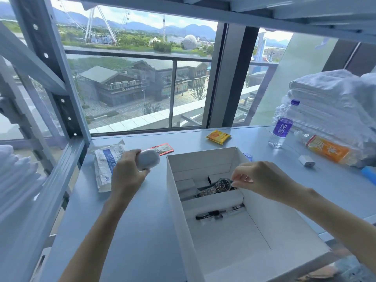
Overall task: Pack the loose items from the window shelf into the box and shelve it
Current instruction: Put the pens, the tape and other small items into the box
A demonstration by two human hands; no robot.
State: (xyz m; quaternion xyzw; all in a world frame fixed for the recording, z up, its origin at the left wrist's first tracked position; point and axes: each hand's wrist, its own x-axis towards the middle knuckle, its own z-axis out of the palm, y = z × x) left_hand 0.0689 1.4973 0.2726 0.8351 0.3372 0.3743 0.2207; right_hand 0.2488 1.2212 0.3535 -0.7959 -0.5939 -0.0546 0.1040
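Left hand (130, 169) up over the shelf (142, 231), fingers curled tight around a small white rounded case (148, 159), held just left of the box's near wall. Right under that wrist lies a white-and-blue packet (106, 163), and just beyond the fingertips a red sachet (162, 149) pokes out from behind the case. Nothing stands between the case and the open box (177, 200).

Right hand (256, 180) is inside the box mouth, thumb and forefinger pinched together beside the dial of a metal wristwatch (218, 187); whether they actually grip it, I cannot tell. The watch lies across the far compartments, its band running away to the left of the fingers. Nearer than those fingers, past a low white divider, two black-and-clear pens (220, 212) lie side by side on the box floor.

Beyond the right hand: a yellow snack packet (218, 136) near the window. Off to its right, an upright water bottle (281, 127) with a purple label, an orange-labelled bottle (325, 149) on its side, a small white charger (306, 161), and folded white towels (335, 102) stacked behind them.
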